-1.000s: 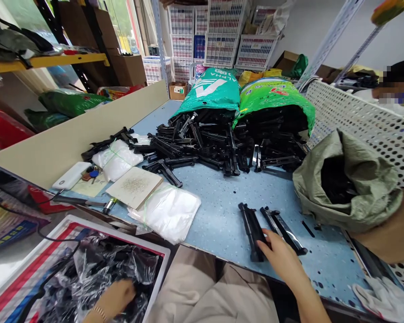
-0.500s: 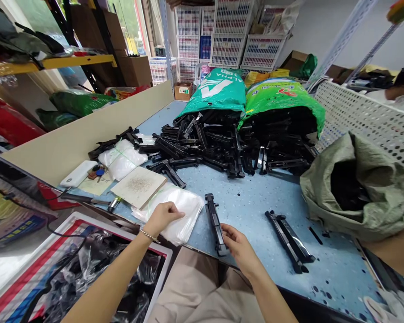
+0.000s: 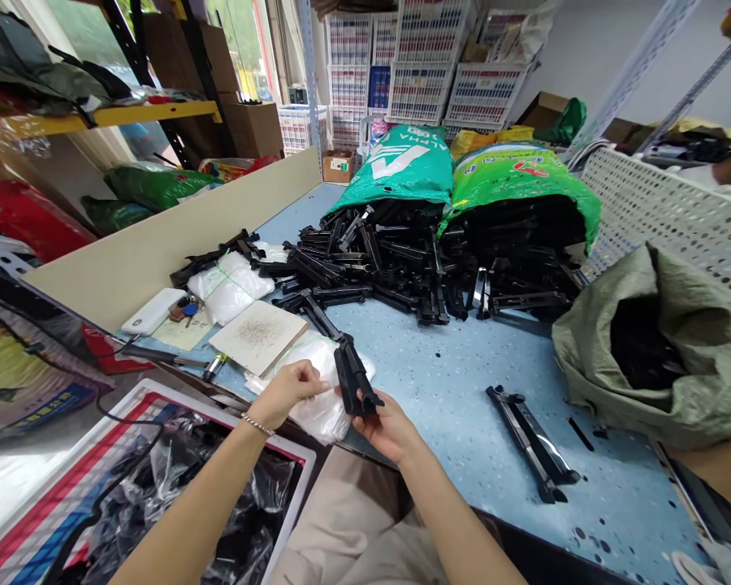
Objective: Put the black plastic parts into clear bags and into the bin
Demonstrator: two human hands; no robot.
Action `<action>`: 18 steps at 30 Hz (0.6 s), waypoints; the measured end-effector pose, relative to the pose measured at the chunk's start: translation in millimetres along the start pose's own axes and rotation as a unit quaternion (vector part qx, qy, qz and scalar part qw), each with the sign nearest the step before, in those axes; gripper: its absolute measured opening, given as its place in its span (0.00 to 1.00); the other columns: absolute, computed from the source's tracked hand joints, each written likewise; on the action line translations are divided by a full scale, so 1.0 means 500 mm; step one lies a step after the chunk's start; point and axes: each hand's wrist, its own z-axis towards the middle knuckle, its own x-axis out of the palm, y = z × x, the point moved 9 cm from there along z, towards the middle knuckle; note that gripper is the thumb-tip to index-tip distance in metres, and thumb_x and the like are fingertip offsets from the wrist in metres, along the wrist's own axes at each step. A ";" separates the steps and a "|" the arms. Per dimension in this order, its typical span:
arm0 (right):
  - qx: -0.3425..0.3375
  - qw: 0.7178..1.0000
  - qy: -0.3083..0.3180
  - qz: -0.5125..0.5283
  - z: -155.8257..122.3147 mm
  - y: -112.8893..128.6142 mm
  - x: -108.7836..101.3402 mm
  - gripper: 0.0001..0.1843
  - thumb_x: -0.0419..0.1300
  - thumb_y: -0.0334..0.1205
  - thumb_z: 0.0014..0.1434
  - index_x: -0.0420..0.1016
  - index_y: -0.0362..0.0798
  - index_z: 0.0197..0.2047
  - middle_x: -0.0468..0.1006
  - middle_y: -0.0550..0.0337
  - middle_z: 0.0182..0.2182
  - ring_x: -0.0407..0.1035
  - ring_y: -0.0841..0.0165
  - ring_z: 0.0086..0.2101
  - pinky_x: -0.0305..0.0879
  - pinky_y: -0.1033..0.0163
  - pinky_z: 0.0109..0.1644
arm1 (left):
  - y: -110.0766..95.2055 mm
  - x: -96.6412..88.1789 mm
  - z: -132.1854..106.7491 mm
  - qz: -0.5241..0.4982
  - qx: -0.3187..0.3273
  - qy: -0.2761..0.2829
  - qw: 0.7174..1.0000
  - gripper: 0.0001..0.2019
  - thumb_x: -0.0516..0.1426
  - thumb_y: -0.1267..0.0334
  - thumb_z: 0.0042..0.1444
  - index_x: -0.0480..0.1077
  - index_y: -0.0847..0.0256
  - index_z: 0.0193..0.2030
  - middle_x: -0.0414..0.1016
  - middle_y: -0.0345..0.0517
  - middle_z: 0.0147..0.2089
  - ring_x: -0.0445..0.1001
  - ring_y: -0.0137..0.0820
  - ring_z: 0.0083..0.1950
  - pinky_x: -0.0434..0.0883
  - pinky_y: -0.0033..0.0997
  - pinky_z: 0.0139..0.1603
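Note:
In my right hand (image 3: 391, 429) is a long black plastic part (image 3: 352, 372), lifted and tilted over the table's near edge. The fingers wrap its lower end. My left hand (image 3: 289, 394) is closed in a pinch at the stack of clear plastic bags (image 3: 322, 418), and a bag's edge seems to lie between thumb and fingers. A square board (image 3: 259, 335) rests on part of that stack. To the right, a pair of similar black parts (image 3: 533, 443) lies side by side on the blue table (image 3: 439, 439).
Black parts (image 3: 371, 260) spill from a teal sack (image 3: 395, 175) and a green sack (image 3: 524, 183). An olive sack (image 3: 621, 366) stands at right, beside a white perforated basket (image 3: 676, 211). A crate (image 3: 308, 471) of bagged parts sits below left. Another person's arm (image 3: 715, 475) shows at right.
My right hand has picked the black part up off the table and moved it left, toward my left hand. My left hand stays pinched over the bags. The view has shifted slightly.

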 end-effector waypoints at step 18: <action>0.144 0.974 0.102 0.142 -0.062 -0.098 0.027 0.18 0.66 0.42 0.54 0.71 0.38 0.44 0.71 0.60 0.25 0.63 0.80 0.21 0.59 0.82 0.18 | -0.073 0.029 -0.085 0.350 0.228 0.008 0.909 0.34 0.45 0.78 0.55 0.50 0.57 0.69 0.55 0.52 0.70 0.60 0.37 0.67 0.63 0.43 0.66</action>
